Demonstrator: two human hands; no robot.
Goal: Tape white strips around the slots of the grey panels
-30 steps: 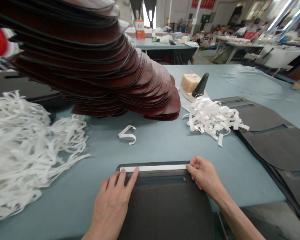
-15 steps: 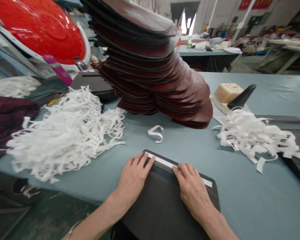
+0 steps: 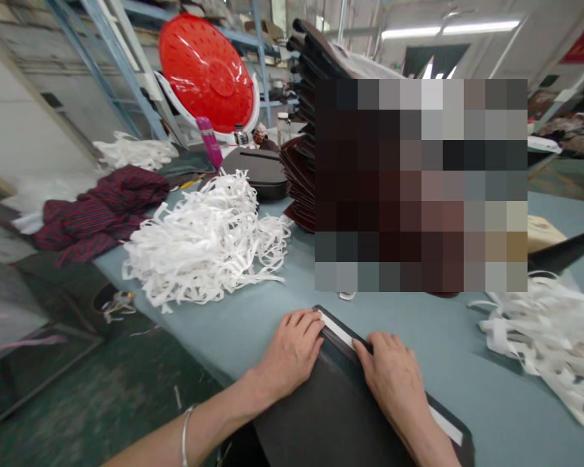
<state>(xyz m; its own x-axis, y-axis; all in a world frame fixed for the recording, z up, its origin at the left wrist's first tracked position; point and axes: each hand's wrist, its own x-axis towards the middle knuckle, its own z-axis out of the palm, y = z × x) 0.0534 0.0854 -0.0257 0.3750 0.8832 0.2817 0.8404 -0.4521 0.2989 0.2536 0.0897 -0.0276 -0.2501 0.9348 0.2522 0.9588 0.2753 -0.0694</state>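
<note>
A black panel (image 3: 331, 415) with rounded corners, leather-like in look, lies at the table's near edge. A narrow white strip (image 3: 338, 331) runs along its far border, and my hands cover parts of it. My left hand (image 3: 292, 347) rests at the panel's far left corner, fingers laid over the strip's end. Farther right along the same border is my right hand (image 3: 394, 373). Its thumb presses on the strip while its fingers bend at the panel's far edge. The undersides of the fingers are hidden.
A heap of white strips (image 3: 199, 246) lies left on the blue-green table (image 3: 238, 324), another pile of white strips (image 3: 540, 331) right. A stack of dark brown pieces (image 3: 299, 175) stands behind, mostly pixelated. Beyond are a red basket (image 3: 207, 74) and striped cloth (image 3: 102, 211).
The view has swung left, so the table's things sit farther right. My left fingers have drawn closer together at the strip's end. My right hand stays on the panel's border.
</note>
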